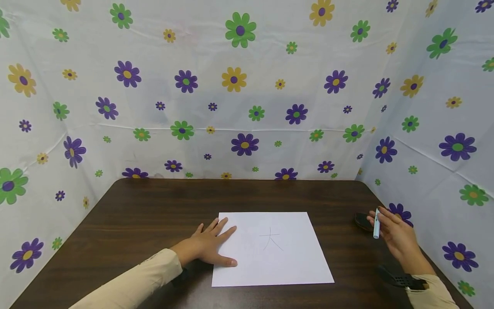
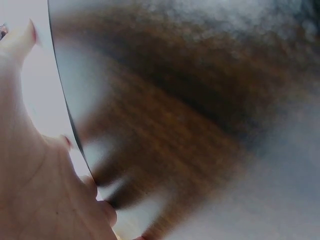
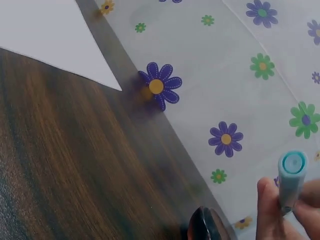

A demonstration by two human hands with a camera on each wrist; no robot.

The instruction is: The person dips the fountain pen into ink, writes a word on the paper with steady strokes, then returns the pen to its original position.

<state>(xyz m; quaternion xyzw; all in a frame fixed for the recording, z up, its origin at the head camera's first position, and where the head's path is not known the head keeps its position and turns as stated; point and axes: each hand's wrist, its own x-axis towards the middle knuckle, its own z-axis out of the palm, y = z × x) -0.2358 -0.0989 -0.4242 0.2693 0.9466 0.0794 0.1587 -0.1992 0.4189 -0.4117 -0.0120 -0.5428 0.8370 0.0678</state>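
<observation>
A white sheet of paper [image 1: 301, 266] lies on the dark wooden table, with a character of a few thin dark strokes [image 1: 271, 238] drawn near its middle. My left hand [image 1: 210, 244] rests flat on the sheet's left edge, fingers spread, the thumb on the paper and some fingers reaching past it. At the right side of the table, my right hand [image 1: 397, 238] pinches a pale blue pen [image 1: 376, 225] between thumb and fingers, above the tabletop. From the right wrist view, the pen's round teal-ringed end [image 3: 293, 162] faces the camera.
Next to the right hand lies a dark, rounded object [image 1: 362, 221], partly hidden; its kind cannot be told. Flower-printed white cloth [image 1: 204, 98] hangs behind the table [image 1: 154, 206] and along both sides. A black strap [image 1: 405, 280] sits on the right wrist.
</observation>
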